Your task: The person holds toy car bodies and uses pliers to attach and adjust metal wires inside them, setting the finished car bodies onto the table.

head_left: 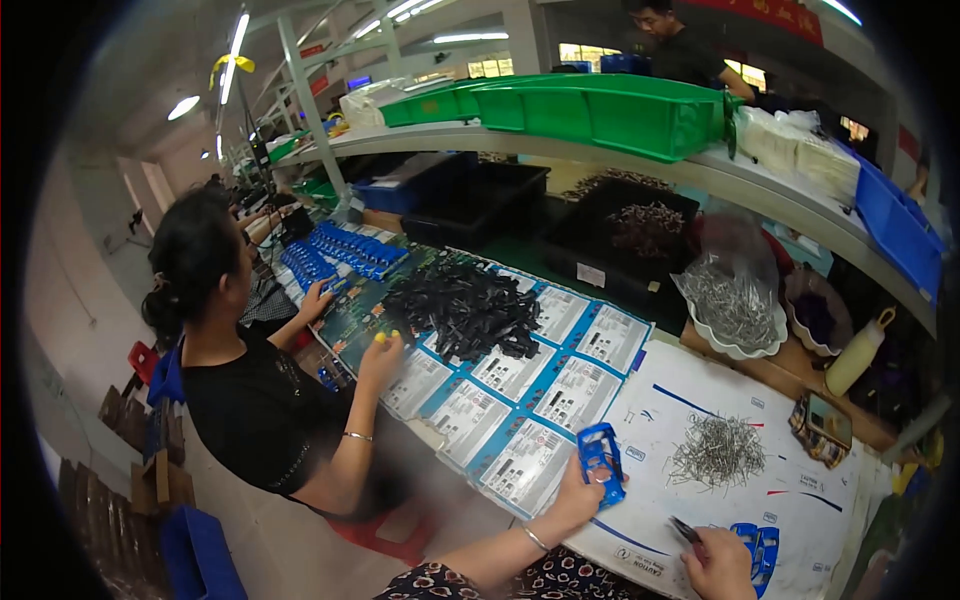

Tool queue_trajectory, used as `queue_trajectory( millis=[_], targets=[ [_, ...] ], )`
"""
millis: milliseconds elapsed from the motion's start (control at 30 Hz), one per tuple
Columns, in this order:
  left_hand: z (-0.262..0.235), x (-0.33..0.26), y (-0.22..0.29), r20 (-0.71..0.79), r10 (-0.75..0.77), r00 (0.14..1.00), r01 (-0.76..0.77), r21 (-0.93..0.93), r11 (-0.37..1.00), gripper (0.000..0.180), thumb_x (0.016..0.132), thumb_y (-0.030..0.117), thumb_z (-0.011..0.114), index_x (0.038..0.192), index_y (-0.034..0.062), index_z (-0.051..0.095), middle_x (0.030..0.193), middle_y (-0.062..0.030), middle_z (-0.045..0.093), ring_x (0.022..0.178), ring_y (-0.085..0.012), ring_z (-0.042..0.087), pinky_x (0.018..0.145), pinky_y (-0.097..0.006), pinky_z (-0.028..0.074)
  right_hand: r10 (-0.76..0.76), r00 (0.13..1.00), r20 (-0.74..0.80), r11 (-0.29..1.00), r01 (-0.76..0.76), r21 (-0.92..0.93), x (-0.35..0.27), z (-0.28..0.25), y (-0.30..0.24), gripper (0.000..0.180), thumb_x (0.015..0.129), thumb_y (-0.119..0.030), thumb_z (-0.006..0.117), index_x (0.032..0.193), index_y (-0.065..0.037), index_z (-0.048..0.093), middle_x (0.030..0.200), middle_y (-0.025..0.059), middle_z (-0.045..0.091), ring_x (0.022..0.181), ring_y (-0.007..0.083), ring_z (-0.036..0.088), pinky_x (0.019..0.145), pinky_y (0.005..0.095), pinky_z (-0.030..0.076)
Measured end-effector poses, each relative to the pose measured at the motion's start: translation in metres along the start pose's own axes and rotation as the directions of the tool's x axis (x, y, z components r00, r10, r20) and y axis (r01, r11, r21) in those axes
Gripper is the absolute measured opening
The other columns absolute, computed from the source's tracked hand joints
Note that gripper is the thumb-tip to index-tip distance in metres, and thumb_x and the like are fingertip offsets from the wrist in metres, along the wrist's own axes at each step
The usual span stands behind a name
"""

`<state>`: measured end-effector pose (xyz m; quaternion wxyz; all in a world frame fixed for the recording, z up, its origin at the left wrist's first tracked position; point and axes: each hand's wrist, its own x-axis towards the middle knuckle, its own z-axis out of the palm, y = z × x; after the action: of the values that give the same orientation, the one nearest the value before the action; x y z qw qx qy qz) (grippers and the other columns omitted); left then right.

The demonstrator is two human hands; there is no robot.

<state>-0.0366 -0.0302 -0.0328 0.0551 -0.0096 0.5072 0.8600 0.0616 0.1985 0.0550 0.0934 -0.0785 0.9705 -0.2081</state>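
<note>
Fluorescent tubes [235, 60] light a workshop where green bins [600, 108] line a shelf across the top of the frame, above a paper-covered worktable [648, 415]. At lower centre, the person's left hand [575, 499] grips an openwork blue shell [599, 437] above the table edge, fingers closed on its lower end. At lower right, the right hand [724, 568] is curled around a dark, slim tool [684, 530], its tip pointing to the upper left; more blue plastic [765, 550] lies just beside that hand. Loose metal pins [717, 452] form a pile right of centre. Black parts [470, 308] are heaped at mid-frame, near a co-worker in black [245, 420] seated at left, while blue pieces [350, 250] stand in rows beyond.
</note>
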Motion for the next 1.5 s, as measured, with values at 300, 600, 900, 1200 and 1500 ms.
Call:
queue_trajectory(
  millis=[300, 600, 900, 1200, 1500],
  targets=[
    [-0.087, 0.046, 0.067, -0.040, 0.500, 0.865, -0.183, 0.903, 0.389, 0.064, 0.073, 0.010, 0.063, 0.130, 0.0067, 0.036, 0.113, -0.0155, 0.048, 0.103, -0.0300, 0.052, 0.088, -0.041, 0.042, 0.351, 0.768, -0.536, 0.919, -0.393, 0.039, -0.068, 0.005, 0.110, 0.041, 0.087, -0.027, 0.056, 0.116, 0.000, 0.057, 0.115, 0.0227, 0.057, 0.110, 0.0386, 0.051, 0.097, 0.0448, 0.037],
    [-0.085, 0.054, 0.066, 0.108, 0.440, 0.892, 0.048, 0.943, -0.329, 0.069, 0.073, 0.028, 0.070, 0.132, 0.0063, 0.041, 0.123, -0.0187, 0.043, 0.119, -0.0355, 0.037, 0.094, -0.050, 0.031, 0.513, 0.632, -0.581, 0.858, -0.348, 0.379, -0.069, 0.049, 0.148, 0.034, 0.086, -0.018, 0.057, 0.111, 0.004, 0.055, 0.102, 0.0207, 0.058, 0.094, 0.0357, 0.056, 0.086, 0.0397, 0.043],
    [0.045, -0.035, 0.009, 0.721, -0.088, 0.687, -0.658, 0.669, 0.347, 0.049, 0.082, 0.027, 0.063, 0.125, 0.0067, 0.049, 0.096, -0.0163, 0.054, 0.085, -0.0344, 0.056, 0.073, -0.041, 0.047, 0.411, 0.712, -0.569, 0.895, -0.197, 0.400, -0.038, 0.056, 0.067, 0.031, 0.084, -0.013, 0.057, 0.110, 0.005, 0.053, 0.094, 0.0214, 0.056, 0.086, 0.0351, 0.054, 0.079, 0.0408, 0.044],
    [0.047, -0.022, 0.003, 0.630, -0.079, 0.772, -0.600, 0.764, 0.236, 0.048, 0.079, 0.028, 0.066, 0.122, 0.0134, 0.052, 0.097, -0.0209, 0.048, 0.085, -0.0385, 0.055, 0.072, -0.042, 0.048, 0.331, 0.934, -0.130, 0.562, -0.084, 0.823, -0.002, 0.060, 0.038, 0.031, 0.088, -0.020, 0.054, 0.108, 0.003, 0.054, 0.089, 0.0180, 0.057, 0.080, 0.0288, 0.054, 0.075, 0.0357, 0.044],
    [0.043, -0.025, 0.024, 0.581, -0.083, 0.810, -0.577, 0.814, 0.070, 0.053, 0.075, 0.021, 0.068, 0.122, 0.0057, 0.050, 0.095, -0.0175, 0.053, 0.079, -0.0331, 0.057, 0.066, -0.038, 0.049, 0.184, 0.969, -0.164, 0.869, -0.083, 0.488, 0.002, 0.030, 0.042, 0.027, 0.081, -0.023, 0.063, 0.092, 0.000, 0.056, 0.079, 0.0132, 0.056, 0.073, 0.0304, 0.055, 0.065, 0.0393, 0.044]
  ],
)
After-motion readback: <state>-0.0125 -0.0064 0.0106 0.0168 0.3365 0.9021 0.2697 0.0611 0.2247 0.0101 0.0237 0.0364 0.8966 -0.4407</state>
